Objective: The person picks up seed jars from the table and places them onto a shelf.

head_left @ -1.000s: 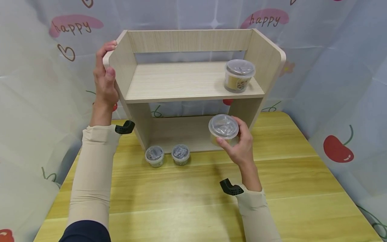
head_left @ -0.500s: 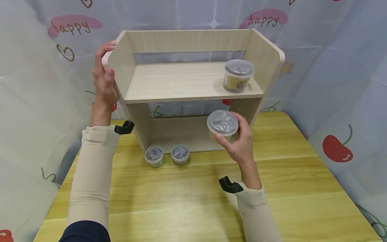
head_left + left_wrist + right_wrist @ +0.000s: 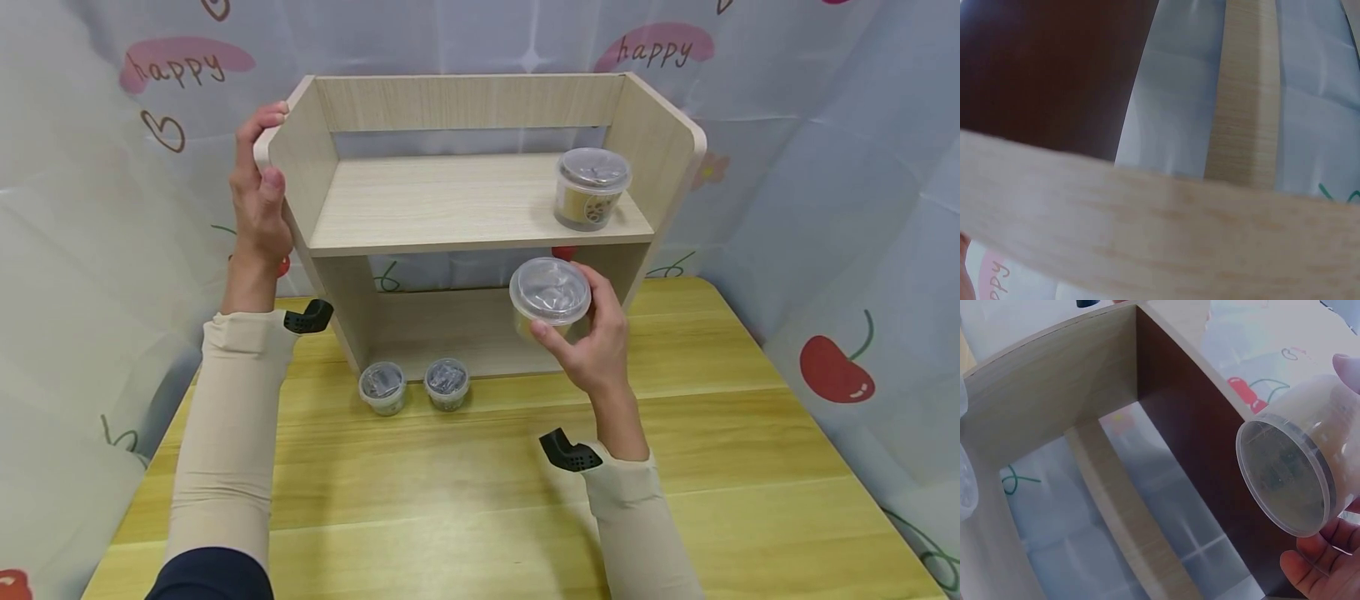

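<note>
A two-tier pale wooden shelf (image 3: 450, 200) stands on the table. My left hand (image 3: 258, 196) grips the front edge of its left side panel, fingers over the top and thumb in front. My right hand (image 3: 600, 342) holds a clear lidded plastic tub (image 3: 551, 292) in front of the lower compartment, just below the middle board's edge. In the right wrist view the tub's round base (image 3: 1285, 475) shows, with fingers (image 3: 1329, 556) around its side. Another lidded tub (image 3: 591, 196) sits at the right of the upper board. The left wrist view shows mostly the panel edge (image 3: 1160, 231).
Two smaller lidded tubs (image 3: 383, 387) (image 3: 447, 384) stand on the yellow wooden table (image 3: 465, 500) at the shelf's lower left front. A patterned cloth (image 3: 810, 208) hangs behind and around the table.
My right hand has lifted the tub upward, toward the front edge of the middle board. The left hand stays on the side panel, and the other tubs have not moved.
</note>
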`<state>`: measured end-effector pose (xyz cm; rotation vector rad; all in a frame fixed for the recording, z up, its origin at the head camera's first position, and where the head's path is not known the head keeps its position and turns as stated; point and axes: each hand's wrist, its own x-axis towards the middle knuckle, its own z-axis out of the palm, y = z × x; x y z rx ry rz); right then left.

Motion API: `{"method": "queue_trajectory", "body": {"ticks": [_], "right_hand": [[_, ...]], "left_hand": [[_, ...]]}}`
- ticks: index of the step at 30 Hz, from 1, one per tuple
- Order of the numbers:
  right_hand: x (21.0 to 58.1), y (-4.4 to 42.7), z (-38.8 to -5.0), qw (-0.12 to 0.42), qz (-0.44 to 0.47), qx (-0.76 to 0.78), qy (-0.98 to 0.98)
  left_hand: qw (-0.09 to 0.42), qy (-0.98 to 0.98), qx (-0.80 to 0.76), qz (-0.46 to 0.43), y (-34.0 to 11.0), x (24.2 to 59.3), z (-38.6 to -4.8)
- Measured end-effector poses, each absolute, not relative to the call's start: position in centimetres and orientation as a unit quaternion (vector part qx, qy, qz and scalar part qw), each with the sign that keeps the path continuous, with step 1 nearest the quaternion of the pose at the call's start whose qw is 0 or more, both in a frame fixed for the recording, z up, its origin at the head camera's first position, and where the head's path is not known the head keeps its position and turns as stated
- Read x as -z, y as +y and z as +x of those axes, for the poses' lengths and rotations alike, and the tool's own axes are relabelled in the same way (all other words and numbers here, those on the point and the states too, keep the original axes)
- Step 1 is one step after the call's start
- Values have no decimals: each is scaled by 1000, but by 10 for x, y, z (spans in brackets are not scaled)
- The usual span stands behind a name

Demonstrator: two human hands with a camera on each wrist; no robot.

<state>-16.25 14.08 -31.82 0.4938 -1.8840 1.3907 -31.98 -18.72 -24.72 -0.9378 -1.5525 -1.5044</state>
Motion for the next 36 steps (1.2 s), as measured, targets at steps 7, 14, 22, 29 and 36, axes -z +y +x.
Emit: {"method": "queue_trajectory", "body": {"ticks": [7,14,22,29,36], "right_hand": [[328,147,-179,360,200,-549,-727],[333,150,-193,374,209,-545,-721],[320,146,-196,385,214,-529,-725],[313,142,-197,383,215,-529,-726],[305,138,-202,390,210,-518,-731]], "left_hand": [[385,-609,591,-363,-188,248,-322],[385,-611,589,-363,-188,249,-323],[387,-610,591,-359,-188,248,-322],[387,-612,587,-361,-189,249,-323],[390,-613,583,-365,-190,250,-326]]}}
